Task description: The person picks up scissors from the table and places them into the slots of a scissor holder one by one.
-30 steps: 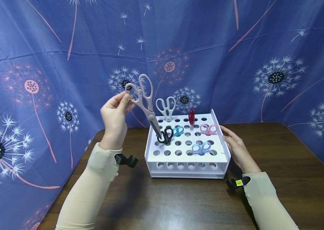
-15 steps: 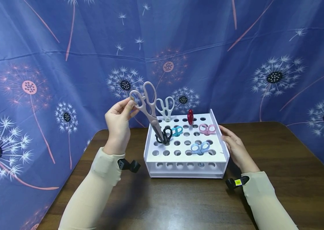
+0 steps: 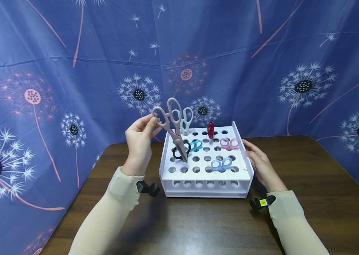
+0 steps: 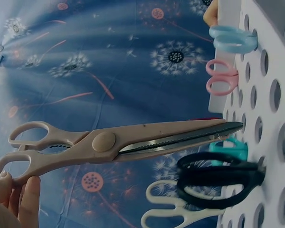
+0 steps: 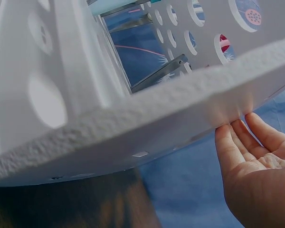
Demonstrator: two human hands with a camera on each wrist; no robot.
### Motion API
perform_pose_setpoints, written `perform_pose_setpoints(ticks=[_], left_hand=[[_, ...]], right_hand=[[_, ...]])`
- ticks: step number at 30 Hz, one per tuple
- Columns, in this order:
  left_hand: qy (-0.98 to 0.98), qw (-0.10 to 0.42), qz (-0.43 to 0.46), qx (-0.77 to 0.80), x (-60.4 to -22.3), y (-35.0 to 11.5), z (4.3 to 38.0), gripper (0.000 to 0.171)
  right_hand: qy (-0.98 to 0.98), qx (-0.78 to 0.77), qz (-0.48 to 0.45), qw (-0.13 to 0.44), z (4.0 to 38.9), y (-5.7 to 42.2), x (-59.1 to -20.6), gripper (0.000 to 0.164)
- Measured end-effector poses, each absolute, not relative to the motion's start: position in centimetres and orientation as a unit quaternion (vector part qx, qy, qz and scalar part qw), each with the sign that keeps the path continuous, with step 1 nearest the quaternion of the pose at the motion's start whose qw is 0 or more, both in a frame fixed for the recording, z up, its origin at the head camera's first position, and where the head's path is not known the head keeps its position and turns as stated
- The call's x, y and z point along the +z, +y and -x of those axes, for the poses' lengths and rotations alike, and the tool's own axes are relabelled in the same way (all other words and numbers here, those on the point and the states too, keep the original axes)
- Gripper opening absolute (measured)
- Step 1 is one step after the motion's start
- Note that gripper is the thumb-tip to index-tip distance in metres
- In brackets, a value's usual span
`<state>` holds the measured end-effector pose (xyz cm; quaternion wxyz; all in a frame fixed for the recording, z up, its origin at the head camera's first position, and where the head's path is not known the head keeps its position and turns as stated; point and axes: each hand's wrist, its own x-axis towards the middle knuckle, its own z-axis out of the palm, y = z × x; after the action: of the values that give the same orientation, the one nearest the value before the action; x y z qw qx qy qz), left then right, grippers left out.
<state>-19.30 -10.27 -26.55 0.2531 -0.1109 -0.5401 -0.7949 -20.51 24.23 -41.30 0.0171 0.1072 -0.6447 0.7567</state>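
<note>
My left hand (image 3: 139, 145) pinches one handle loop of large beige scissors (image 4: 104, 142) between thumb and fingers. Their blades slant down over the white holed rack (image 3: 184, 176), with the tip above its holes. In the head view they pass in front of black-handled scissors (image 4: 218, 180), which stand in the rack. Against the rack's right side wall, the fingertips of my right hand (image 3: 263, 166) rest, fingers fairly straight. In the right wrist view that hand (image 5: 261, 166) touches the outer face of the panel (image 5: 190, 114).
Several other scissors stand in the rack: white (image 3: 186, 122), red (image 3: 210, 130), teal (image 3: 195, 145), pink (image 3: 229, 143) and light blue (image 3: 221, 164). The rack sits on a brown wooden table (image 3: 192, 219). A blue dandelion-patterned cloth (image 3: 243, 81) hangs behind.
My left hand has moved right and slightly down with the beige scissors, whose tip has passed across the black-handled pair. My right hand stays at the rack's side.
</note>
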Motion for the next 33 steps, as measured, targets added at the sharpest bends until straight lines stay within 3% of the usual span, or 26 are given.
perform_pose_setpoints(ticks=[19, 33], left_hand=[[-0.549, 0.231, 0.102, -0.797, -28.5, -8.1, 19.0, 0.010], [-0.580, 0.228, 0.102, -0.776, -29.6, -7.7, 18.7, 0.021]], right_hand=[[-0.651, 0.753, -0.099, 0.019, 20.4, 24.2, -41.1, 0.053], [-0.645, 0.759, -0.089, 0.014, 20.3, 24.0, -41.0, 0.054]])
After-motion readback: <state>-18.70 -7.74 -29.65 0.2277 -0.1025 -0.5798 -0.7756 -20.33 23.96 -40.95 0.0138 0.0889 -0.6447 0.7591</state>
